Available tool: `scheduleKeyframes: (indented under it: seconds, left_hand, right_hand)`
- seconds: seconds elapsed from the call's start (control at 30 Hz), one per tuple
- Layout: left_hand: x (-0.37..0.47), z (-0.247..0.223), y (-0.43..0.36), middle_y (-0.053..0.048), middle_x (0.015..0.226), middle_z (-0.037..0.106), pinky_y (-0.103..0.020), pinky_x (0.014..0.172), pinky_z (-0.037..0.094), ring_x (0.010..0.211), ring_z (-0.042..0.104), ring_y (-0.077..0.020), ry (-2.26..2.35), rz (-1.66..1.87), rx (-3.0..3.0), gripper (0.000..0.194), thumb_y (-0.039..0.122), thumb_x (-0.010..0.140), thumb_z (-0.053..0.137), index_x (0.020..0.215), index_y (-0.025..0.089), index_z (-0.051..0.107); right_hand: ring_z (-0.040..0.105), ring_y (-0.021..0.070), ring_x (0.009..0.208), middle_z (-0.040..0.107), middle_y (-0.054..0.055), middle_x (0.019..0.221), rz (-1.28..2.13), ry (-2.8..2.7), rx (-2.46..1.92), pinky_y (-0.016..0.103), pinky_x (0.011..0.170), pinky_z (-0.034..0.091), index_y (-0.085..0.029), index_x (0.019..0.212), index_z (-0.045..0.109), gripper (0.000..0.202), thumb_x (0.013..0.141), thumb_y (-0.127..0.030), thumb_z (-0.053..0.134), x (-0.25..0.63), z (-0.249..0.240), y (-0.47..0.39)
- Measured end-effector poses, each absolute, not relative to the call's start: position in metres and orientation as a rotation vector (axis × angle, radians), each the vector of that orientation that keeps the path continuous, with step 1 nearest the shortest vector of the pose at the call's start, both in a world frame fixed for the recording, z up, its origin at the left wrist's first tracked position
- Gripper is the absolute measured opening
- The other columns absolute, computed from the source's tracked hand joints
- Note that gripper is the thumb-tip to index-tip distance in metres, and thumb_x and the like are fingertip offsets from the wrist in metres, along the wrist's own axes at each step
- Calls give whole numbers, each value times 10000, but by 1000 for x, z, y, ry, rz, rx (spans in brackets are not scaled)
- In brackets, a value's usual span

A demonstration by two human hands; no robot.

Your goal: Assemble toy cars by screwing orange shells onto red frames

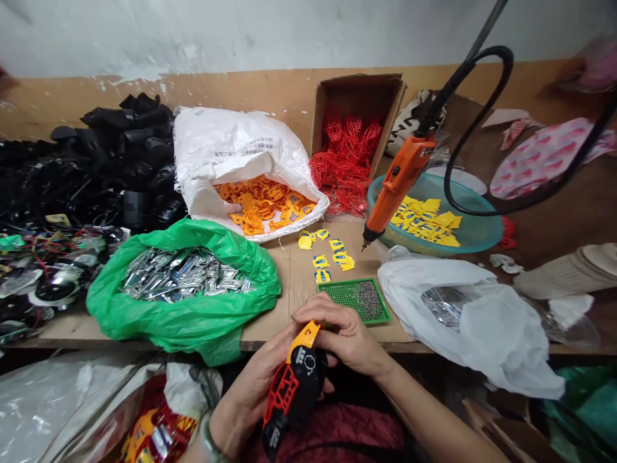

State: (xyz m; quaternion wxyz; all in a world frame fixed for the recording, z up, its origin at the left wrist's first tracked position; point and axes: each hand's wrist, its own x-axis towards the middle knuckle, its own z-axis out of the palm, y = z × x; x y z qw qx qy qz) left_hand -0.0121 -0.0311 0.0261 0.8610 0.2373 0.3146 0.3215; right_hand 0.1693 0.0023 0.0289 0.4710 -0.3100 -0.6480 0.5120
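Observation:
Both hands hold one black toy body [308,386] in front of my lap, below the table's front edge. It carries a red lattice piece [283,388] on its left side and an orange piece [304,337] at its upper end. My left hand [264,368] wraps the left side of the body. From the right, my right hand [344,331] grips the top, its fingers bent over near the orange piece. Just beyond the hands lies a green tray [337,294] of small screws [369,300]. Several yellow pieces [343,260] are spread on the table behind it.
An orange electric screwdriver [399,183] hangs point down above the table. Around stand a green bag [144,321] of silvery parts, a white sack [231,138] of orange parts, a box [395,96] with red lattices, a teal basin [482,235] and a white bag [506,341].

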Motion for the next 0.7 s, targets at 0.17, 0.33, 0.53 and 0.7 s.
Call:
scheduleKeyframes:
  seconds: [0.17,0.33,0.53,0.7]
  left_hand:
    - [-11,31,-27,-110,997,794,-237,657,557,747,741,-194,789,814,469,525,366,809,792,1283,171,681]
    - [-21,16,-31,-104,994,797,-316,757,586,857,744,-270,1026,922,557,524,356,669,898,1128,152,747]
    - [-22,21,-39,-62,869,796,-299,713,598,761,747,-239,1083,961,524,471,340,628,920,1024,172,730]
    - [-16,35,-27,-29,818,779,-250,593,579,615,703,-168,1077,933,559,532,351,641,913,1098,187,693]
  right_hand:
    - [639,186,951,685,56,1086,1286,-1220,-1005,313,842,497,-247,1134,727,282,899,-401,700,159,26,-13]
    - [616,150,806,687,22,896,1571,-957,-938,261,761,477,-179,999,683,310,882,-466,698,142,27,-37]
    - [646,177,882,706,43,957,1600,-1100,-920,286,822,496,-159,1067,680,335,884,-439,683,134,33,-40]
    - [657,194,930,708,66,1036,1120,-1434,-1233,311,828,514,-187,1117,691,242,930,-288,577,178,33,-26]
